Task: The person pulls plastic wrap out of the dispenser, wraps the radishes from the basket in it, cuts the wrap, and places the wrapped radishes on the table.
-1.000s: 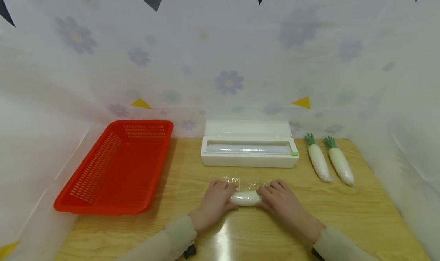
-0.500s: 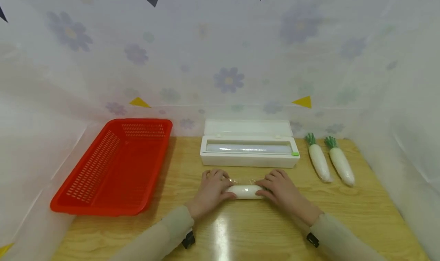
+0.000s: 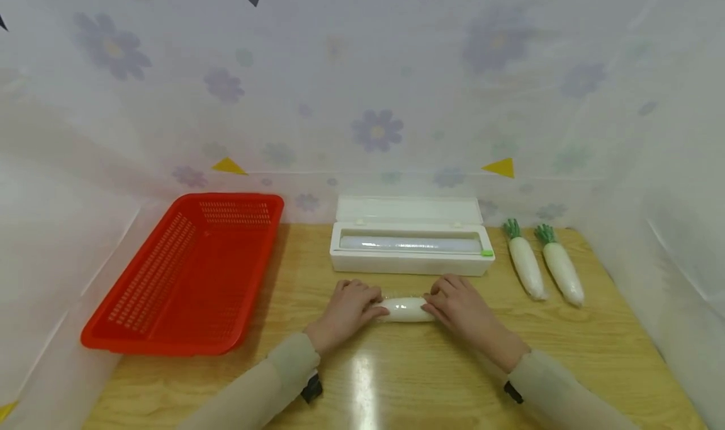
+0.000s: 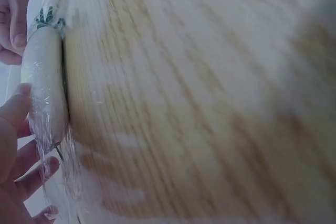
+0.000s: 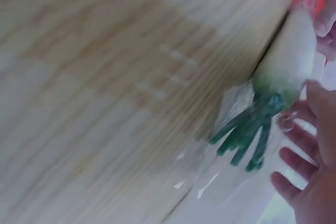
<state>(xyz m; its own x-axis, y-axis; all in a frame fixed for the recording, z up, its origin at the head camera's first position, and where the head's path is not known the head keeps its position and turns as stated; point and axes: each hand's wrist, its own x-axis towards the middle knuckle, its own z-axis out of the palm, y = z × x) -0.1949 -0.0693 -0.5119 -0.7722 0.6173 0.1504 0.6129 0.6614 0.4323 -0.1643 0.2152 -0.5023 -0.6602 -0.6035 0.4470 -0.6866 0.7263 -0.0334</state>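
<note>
A white radish (image 3: 406,310) lies crosswise on the table, with clear cling film about it. My left hand (image 3: 347,311) holds its left end, the thumb (image 4: 18,103) on its near side. Loose film (image 4: 60,177) hangs over those fingers in the left wrist view. At the other end my right hand (image 3: 461,309) holds the radish by thumb and fingers, close to its green leaf stalks (image 5: 247,132). Film spreads flat past the stalks in the right wrist view. In the head view my right hand hides the stalks.
Behind the hands stands a white cling film box (image 3: 412,263), lid up, a film roll (image 3: 410,244) inside. Two wrapped radishes (image 3: 527,269) lie at the right. A red plastic basket (image 3: 246,316) stands at the left on the wooden table (image 3: 419,379).
Both hands have moved the radish away from the person, towards the box, rolling it onto the film. Less loose film shows beyond it now. The basket, box and other radishes have stayed put.
</note>
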